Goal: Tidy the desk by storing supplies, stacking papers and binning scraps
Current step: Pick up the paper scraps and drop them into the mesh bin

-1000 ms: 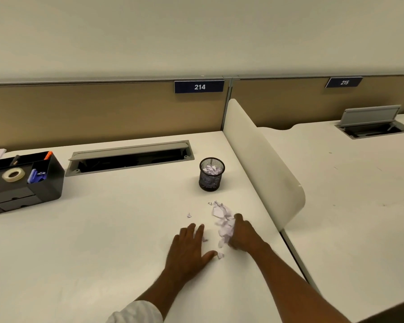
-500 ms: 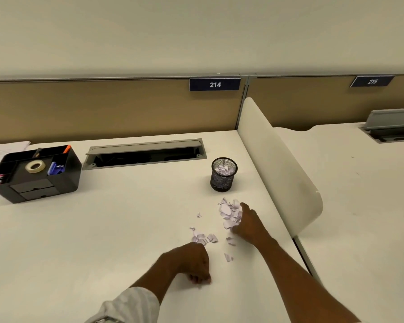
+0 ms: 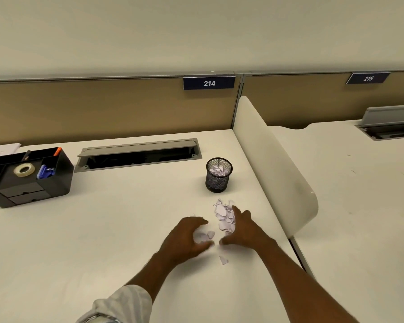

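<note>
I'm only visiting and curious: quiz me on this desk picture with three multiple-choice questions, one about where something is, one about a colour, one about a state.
1. Where does the mesh cup stand?
A. On a shelf.
B. On the desk, beyond the loose paper scraps, near the divider.
C. On the neighbouring desk.

2. What colour is the tape roll?
A. Red.
B. Green.
C. Off-white.

3. What state is the mesh cup in?
A. Upright with scraps inside.
B. Tipped over.
C. Upright and empty.

Answers:
1 B: it stands past the pile, close to the white divider.
2 C: the roll lies pale in the black organiser.
3 A: pale pieces show at its rim and through the mesh.
</note>
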A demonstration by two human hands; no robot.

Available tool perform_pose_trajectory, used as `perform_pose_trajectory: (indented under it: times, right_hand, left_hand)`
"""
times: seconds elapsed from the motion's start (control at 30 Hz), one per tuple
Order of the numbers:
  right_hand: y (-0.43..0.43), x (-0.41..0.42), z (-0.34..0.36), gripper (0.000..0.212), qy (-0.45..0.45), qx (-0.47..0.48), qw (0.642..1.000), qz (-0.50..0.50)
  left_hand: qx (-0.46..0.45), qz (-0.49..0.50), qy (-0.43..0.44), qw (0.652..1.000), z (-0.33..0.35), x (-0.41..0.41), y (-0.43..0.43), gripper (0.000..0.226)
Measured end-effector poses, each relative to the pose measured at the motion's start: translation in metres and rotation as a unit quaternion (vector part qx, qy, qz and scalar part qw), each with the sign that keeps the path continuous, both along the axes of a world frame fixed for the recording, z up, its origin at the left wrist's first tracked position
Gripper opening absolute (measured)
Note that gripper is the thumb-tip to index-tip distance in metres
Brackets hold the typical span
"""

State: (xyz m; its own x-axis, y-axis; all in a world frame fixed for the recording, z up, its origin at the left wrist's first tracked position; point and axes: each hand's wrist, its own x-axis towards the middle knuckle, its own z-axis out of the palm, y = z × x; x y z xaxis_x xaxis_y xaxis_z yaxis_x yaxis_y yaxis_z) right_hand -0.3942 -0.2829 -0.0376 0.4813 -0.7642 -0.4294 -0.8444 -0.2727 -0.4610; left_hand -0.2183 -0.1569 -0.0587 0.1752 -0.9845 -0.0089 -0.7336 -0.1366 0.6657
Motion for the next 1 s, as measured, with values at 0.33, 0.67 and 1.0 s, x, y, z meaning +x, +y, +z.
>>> perform_pose_trajectory:
  times: [0.33, 0.67, 1.0]
  right_hand:
    - [0.004, 0.014, -0.005, 0.097, 0.032, -0.029, 0.995, 0.087]
    - [-0.013, 0.009, -0.004, 0.075, -0.022, -0.113, 0.993, 0.003]
    - [-0.035, 0.026, -0.012, 0.075, 0.044, -0.075, 0.991, 0.103]
  left_hand:
    - [0.164, -0.064, -0.193, 0.965, -0.021, -0.009, -0.007, 0.109]
    - [0.007, 0.013, -0.206, 0.978, -0.024, -0.011, -0.028, 0.085]
    - [0.097, 0.003, -0.17, 0.981, -0.024, -0.008, -0.041, 0.058]
